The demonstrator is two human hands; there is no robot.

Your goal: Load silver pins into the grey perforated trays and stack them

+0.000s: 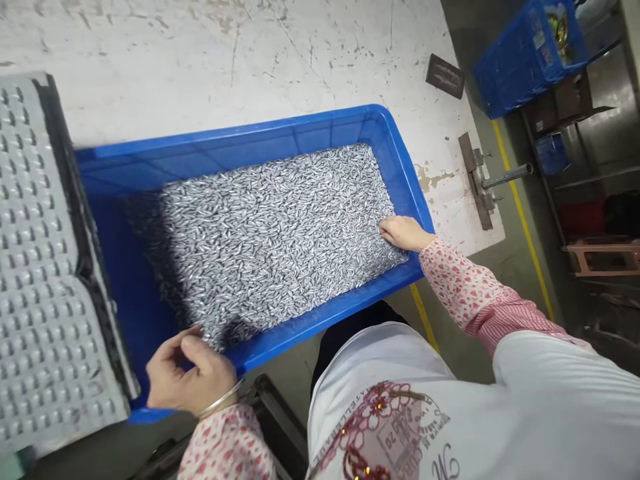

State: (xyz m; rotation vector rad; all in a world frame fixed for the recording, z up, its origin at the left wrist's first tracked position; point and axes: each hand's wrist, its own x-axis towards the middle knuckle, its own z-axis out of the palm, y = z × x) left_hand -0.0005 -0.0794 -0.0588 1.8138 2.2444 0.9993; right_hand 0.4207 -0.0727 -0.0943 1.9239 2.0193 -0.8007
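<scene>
A blue plastic bin [225, 150] lies on a worn white table, filled with a heap of small shiny metal pieces [275, 227]. My left hand [183, 373] rests at the bin's near left corner, fingers curled in a pinch over the edge of the heap; what they hold is too small to make out. My right hand [404, 233] lies on the metal pieces at the bin's right end, fingers curled down into the pile and partly hidden. A thin bangle sits on my left wrist.
A grey dimpled tray [35, 267] with a black edge stands left of the bin. A metal bracket with a rod [483, 180] is fixed at the table's right edge. Another blue crate [525, 60] sits on the floor at the top right, beside a yellow floor line.
</scene>
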